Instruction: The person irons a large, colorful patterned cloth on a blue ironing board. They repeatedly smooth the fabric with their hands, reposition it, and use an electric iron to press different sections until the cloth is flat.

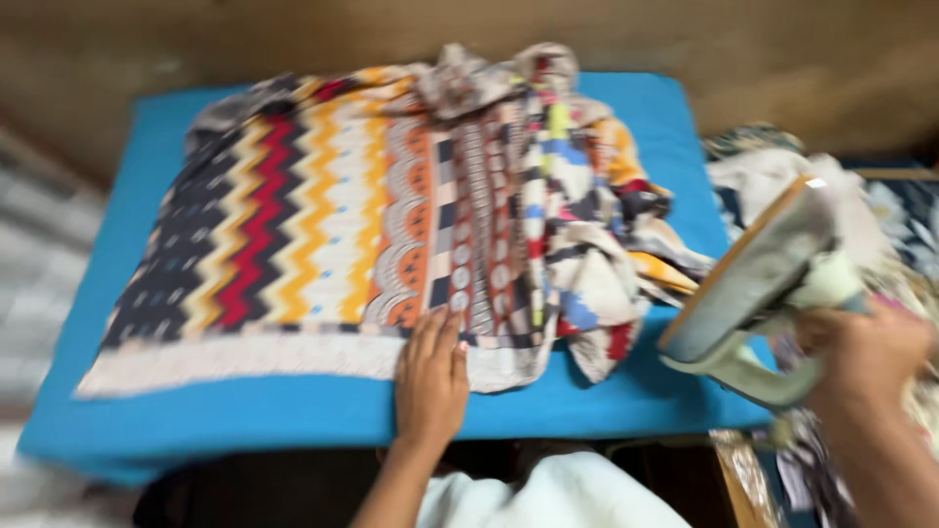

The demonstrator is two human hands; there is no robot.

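Blue padded board [245,411] fills most of the view, seen from above, blurred by head motion

Patterned cloth [323,215] lies on it: zigzag stripes in red, yellow and dark blue on the left half, spread flat. The right part is bunched into a crumpled heap [587,254] that reaches toward the board's right edge

A pile of other clothes [763,166] sits off the board's right side, too smeared to sort out

Iron [753,284], pale green with a grey soleplate, is up in the air just past the right edge of the board. It's tilted, soleplate facing up and left, touching no cloth

Your right hand [866,352] is wrapped around the iron's handle, fingers closed on it, as far as the blur lets me read

Your left hand [430,376] lies palm down on the near hem of the cloth, fingers straight and together, gripping nothing, just pressing the edge flat

Step, as I judge it: a pause between presses, with the iron lifted clear while the free hand smooths and pins the cloth. A fresh press calls for the soleplate turned face down and level, and for your left fingers kept clear of its path. The flat striped part looks ready, the crumpled right part needs spreading first
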